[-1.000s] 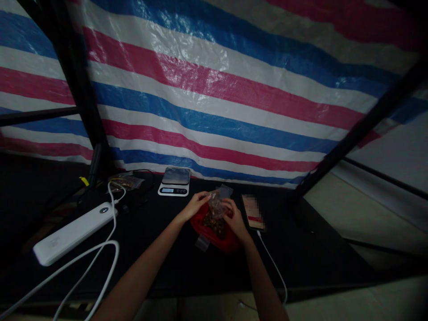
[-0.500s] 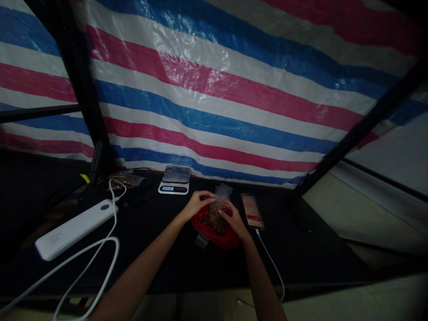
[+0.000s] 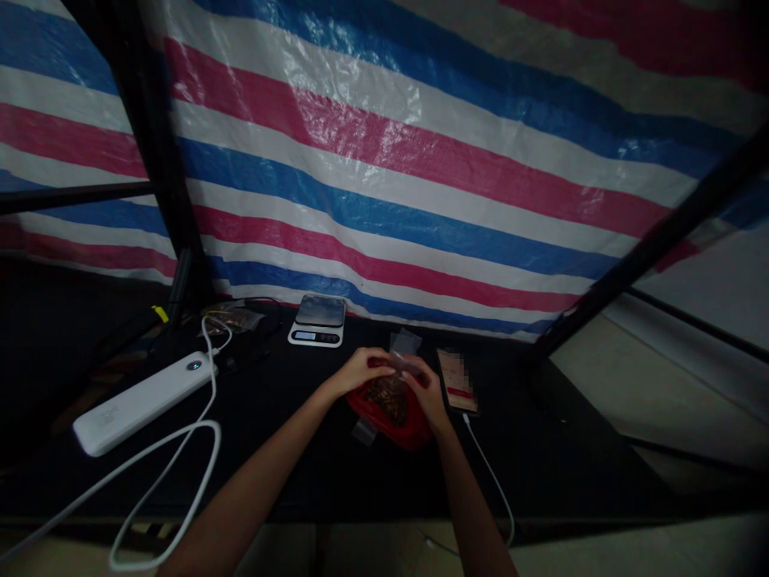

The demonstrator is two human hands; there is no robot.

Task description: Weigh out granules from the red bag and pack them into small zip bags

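Here, our left hand (image 3: 365, 368) and right hand (image 3: 428, 390) pinch clear plastic (image 3: 397, 365) between nearly closed fingers. Just below the fingers, small brownish pieces (image 3: 384, 401) lie within the spread red bag (image 3: 410, 433); we cannot tell whether the plastic encloses them. We judge the handling partway: the plastic is gripped but not yet put down, and whether it is sealed is too small to see. Beyond our left fingers sits the scale (image 3: 318, 320).

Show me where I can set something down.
Dark table looks bare right of the phone and its cord, and between the red bag and near edge. It's crowded around the left hand, right hand and power bank.
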